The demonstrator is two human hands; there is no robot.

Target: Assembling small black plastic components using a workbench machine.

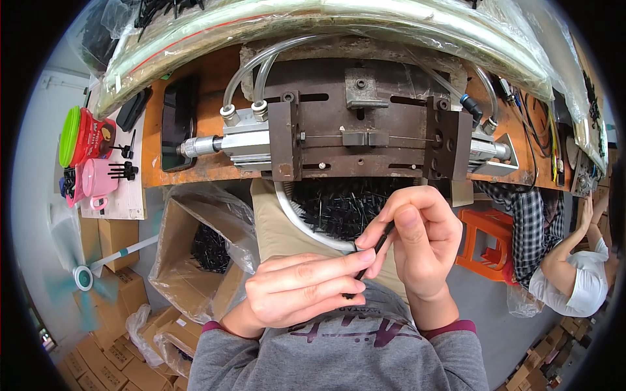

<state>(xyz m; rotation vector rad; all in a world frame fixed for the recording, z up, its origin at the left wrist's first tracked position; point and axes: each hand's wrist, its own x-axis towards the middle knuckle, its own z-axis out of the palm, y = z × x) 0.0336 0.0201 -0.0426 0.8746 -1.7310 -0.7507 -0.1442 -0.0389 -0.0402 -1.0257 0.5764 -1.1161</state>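
We see large dark lettering (381, 333) in a flowing script across the front of the grey shirt (313, 365), partly lost in folds, and a smaller line of capitals just above it. On the red container (104, 135) at the left we notice pale printing, too small for us to read. The brown cartons (119, 355) at lower left bear dark printed blocks we cannot make out.

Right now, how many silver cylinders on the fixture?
2: the left cylinder and the right cylinder, at opposite ends of the brown fixture. None there looks hidden.
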